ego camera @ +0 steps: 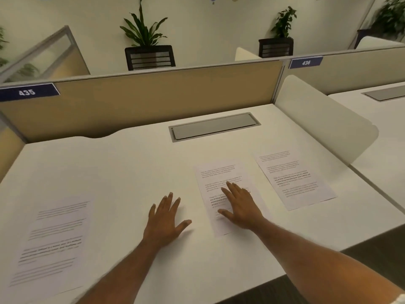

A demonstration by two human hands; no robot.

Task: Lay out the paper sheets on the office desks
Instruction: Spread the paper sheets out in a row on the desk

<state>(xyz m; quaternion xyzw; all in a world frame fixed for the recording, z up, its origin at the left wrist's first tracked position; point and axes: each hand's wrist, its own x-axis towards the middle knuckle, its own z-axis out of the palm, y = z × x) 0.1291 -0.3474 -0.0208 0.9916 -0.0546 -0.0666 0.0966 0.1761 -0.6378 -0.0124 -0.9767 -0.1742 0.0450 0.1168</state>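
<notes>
Right hand (242,207) is pressing flat on the thin white printed paper sheet (219,174), left hand (166,218) spreading empty; flimsy, I'd pinch a corner.

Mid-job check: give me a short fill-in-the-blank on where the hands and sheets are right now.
1. The right hand lies flat on the ____ sheet, between the left sheet and the right sheet.
2. The left hand rests flat on the bare desk, touching ____ of the sheets.
3. The blue label above the left sheet reads ____.
Missing: middle; none; 435.
</notes>
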